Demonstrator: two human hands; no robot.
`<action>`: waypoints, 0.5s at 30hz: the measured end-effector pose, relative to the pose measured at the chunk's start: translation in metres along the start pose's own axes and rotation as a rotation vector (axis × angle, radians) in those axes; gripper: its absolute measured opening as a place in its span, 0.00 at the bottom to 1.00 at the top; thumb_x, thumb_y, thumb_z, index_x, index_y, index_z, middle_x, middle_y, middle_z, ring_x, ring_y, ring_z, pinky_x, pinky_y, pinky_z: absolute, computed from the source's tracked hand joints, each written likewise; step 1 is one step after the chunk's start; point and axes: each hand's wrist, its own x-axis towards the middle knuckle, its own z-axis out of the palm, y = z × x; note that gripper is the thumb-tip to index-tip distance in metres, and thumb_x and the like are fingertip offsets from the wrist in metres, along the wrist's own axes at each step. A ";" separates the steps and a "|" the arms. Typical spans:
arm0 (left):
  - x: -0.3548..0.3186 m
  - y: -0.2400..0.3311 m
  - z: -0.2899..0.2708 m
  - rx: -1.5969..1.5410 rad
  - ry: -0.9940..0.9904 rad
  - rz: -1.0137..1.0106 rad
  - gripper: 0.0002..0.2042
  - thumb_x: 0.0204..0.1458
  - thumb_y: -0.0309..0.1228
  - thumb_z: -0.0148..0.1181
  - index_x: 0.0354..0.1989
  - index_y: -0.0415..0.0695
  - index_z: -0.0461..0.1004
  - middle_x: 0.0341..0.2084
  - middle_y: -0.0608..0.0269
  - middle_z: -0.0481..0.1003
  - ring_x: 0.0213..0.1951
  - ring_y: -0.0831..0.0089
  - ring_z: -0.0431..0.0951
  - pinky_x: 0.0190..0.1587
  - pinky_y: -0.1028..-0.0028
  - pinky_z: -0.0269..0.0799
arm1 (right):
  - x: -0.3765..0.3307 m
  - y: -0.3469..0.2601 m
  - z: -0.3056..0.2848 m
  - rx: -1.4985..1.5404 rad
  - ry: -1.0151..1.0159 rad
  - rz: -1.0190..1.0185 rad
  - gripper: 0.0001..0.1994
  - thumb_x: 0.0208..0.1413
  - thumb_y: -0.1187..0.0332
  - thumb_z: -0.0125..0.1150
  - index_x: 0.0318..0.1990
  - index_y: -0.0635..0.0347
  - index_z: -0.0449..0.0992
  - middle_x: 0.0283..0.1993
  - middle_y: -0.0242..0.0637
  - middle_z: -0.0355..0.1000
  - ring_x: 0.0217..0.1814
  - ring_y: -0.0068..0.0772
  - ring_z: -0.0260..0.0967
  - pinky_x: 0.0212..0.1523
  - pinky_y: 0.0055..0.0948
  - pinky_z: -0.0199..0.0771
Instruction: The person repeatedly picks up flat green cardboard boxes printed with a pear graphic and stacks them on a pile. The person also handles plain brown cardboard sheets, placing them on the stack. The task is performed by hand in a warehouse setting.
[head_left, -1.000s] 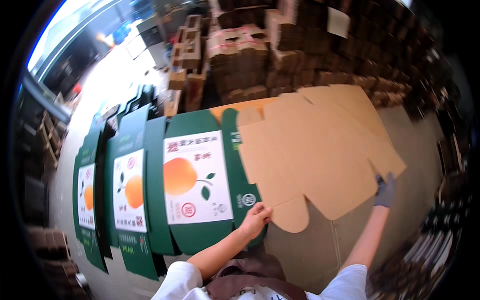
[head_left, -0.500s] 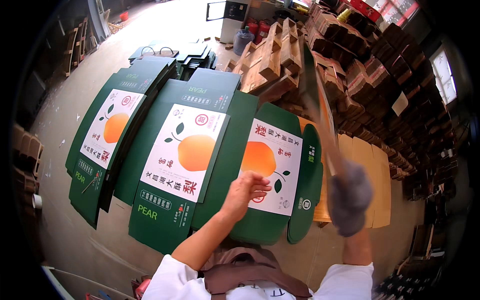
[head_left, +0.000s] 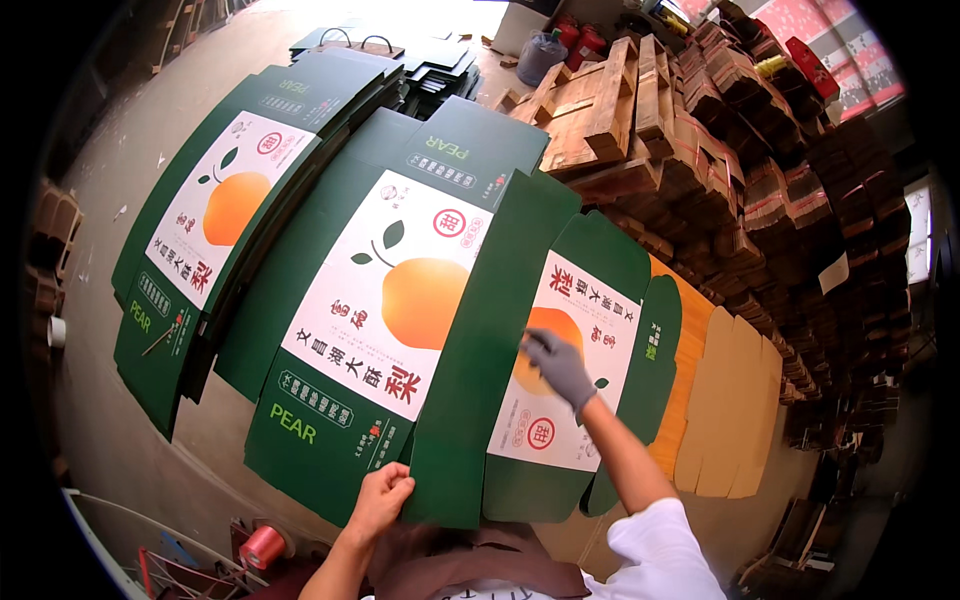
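Observation:
A flat green pear carton sheet (head_left: 470,400) with white panels and an orange pear print lies in front of me, across a stack of similar sheets. My left hand (head_left: 380,497) is bare and closed on the near edge of the green cardboard, thumb on top. My right hand (head_left: 562,368), in a grey glove, is over the white printed panel (head_left: 600,330) at the right, its fingers stretched out to the left and holding nothing. Whether it presses on the panel I cannot tell.
Another stack of green cartons (head_left: 225,200) stands at the left. Plain brown cardboard (head_left: 730,410) lies at the right. Wooden pallets (head_left: 600,110), bundled cardboard stacks (head_left: 770,200) and a blue water bottle (head_left: 542,58) are farther back. A red twine spool (head_left: 264,546) sits at lower left.
The blurred upright sheet at my gloved right hand is no longer raised. That hand has moved left over the printed panel. My left hand has moved down to the near cardboard edge.

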 end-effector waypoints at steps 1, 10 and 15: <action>-0.004 -0.028 -0.003 0.032 0.055 0.015 0.05 0.58 0.25 0.57 0.37 0.37 0.76 0.18 0.79 0.69 0.22 0.90 0.62 0.25 0.83 0.59 | 0.051 0.012 -0.016 -0.081 0.160 -0.085 0.23 0.59 0.55 0.61 0.54 0.64 0.75 0.39 0.43 0.79 0.36 0.32 0.77 0.41 0.30 0.76; -0.029 -0.037 0.023 0.061 0.136 -0.024 0.08 0.61 0.28 0.55 0.44 0.36 0.74 0.25 0.71 0.74 0.29 0.86 0.69 0.31 0.81 0.67 | 0.259 -0.002 -0.066 -0.578 0.380 -0.076 0.40 0.54 0.39 0.61 0.55 0.75 0.72 0.52 0.63 0.74 0.56 0.58 0.72 0.55 0.42 0.72; -0.033 -0.014 0.021 0.255 0.029 0.084 0.11 0.61 0.28 0.53 0.49 0.39 0.72 0.33 0.51 0.78 0.34 0.59 0.80 0.40 0.67 0.74 | 0.281 0.018 -0.107 0.176 0.060 0.250 0.24 0.54 0.44 0.68 0.37 0.58 0.75 0.22 0.26 0.64 0.17 0.18 0.56 0.16 0.24 0.57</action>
